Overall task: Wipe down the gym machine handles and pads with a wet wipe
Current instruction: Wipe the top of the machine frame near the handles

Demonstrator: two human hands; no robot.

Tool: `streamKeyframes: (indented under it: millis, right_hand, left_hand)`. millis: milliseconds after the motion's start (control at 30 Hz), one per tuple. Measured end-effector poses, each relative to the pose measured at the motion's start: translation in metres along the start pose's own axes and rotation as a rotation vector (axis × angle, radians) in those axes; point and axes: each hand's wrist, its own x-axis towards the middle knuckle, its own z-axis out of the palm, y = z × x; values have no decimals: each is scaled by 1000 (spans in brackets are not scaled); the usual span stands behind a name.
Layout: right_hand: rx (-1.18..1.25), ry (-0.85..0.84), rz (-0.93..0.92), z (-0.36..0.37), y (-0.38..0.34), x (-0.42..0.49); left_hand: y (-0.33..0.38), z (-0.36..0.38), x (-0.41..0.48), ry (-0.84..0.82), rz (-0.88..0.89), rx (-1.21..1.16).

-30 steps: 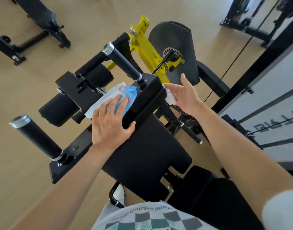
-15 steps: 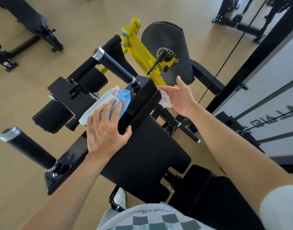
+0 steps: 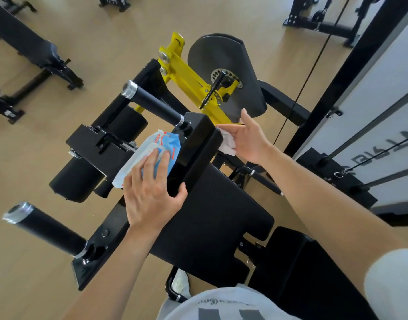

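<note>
Pale wood floor (image 3: 94, 54) all round; black weight bench (image 3: 25, 40) upper left; cable (image 3: 309, 65) and a white panel (image 3: 383, 88) with mirrored lettering on the right. Machine: black chest pad (image 3: 210, 215) mid-frame; two black handles with chrome ends, upper handle (image 3: 154, 105) and lower handle (image 3: 48, 227); yellow lever arm (image 3: 189, 82) runs to a grey cam plate (image 3: 226, 61). Left hand (image 3: 152, 195): fingers flat on a blue-white wet wipe pack (image 3: 156, 148), pressing it to the metal block (image 3: 196, 144) at the pad's top, thumb over the block's near side. Right hand (image 3: 249, 139) holds a bunched white wet wipe (image 3: 227, 142) against the block's far edge; lower fingers hidden behind it. Print on pack and shirt (image 3: 221, 306) unreadable; lower handle blurred; seat (image 3: 302, 273) cut off bottom right.
</note>
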Motion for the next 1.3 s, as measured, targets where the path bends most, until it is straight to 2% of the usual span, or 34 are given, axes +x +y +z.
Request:
streamKeyframes:
  millis: [167, 467, 700, 933, 1167, 1300]
  right_hand:
    - [-32, -1, -64, 11, -15, 3]
    - [-34, 112, 73, 11, 1, 21]
    - [-27, -29, 17, 5, -19, -3]
    - [-118, -16, 58, 34, -21, 19]
    - [74, 92, 65, 30, 5, 3]
    - [215, 49, 55, 31, 27, -25]
  left_hand:
    - [1, -1, 0, -8, 0, 11]
    - [-1, -2, -1, 18, 15, 0]
    - [-1, -1, -1, 2, 4, 11]
    - [0, -1, 0, -3, 7, 11]
    - [1, -2, 0, -18, 12, 8]
    - [1, -3, 0, -34, 8, -1]
